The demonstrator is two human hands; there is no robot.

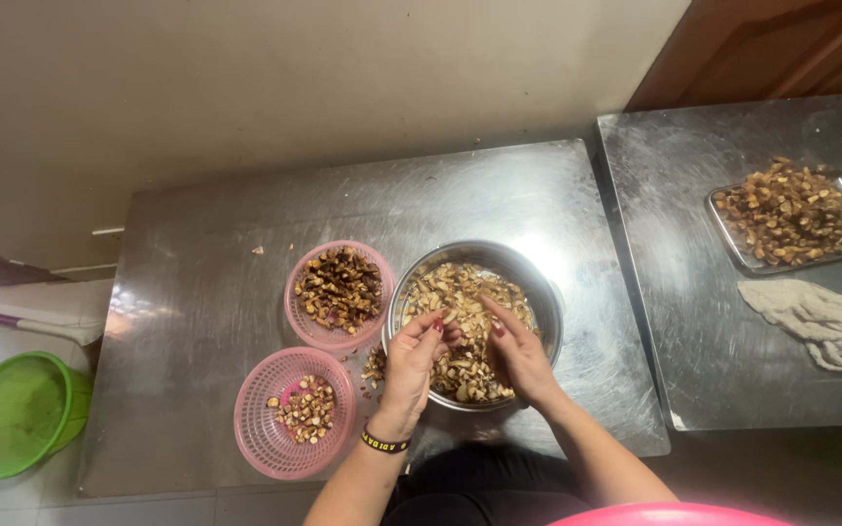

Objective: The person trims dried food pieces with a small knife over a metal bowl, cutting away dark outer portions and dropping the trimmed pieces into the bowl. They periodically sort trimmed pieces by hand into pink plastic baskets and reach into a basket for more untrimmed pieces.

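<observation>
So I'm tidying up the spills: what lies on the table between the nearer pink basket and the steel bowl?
In the head view, a few loose brown pieces lie on the table between the nearer pink basket and the steel bowl, beside the left hand.

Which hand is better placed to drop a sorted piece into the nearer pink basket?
Probably the left. The left hand sits at the steel bowl's left rim, on the side of the nearer pink basket. The right hand is deeper in the bowl and would have to cross over the left.
</observation>
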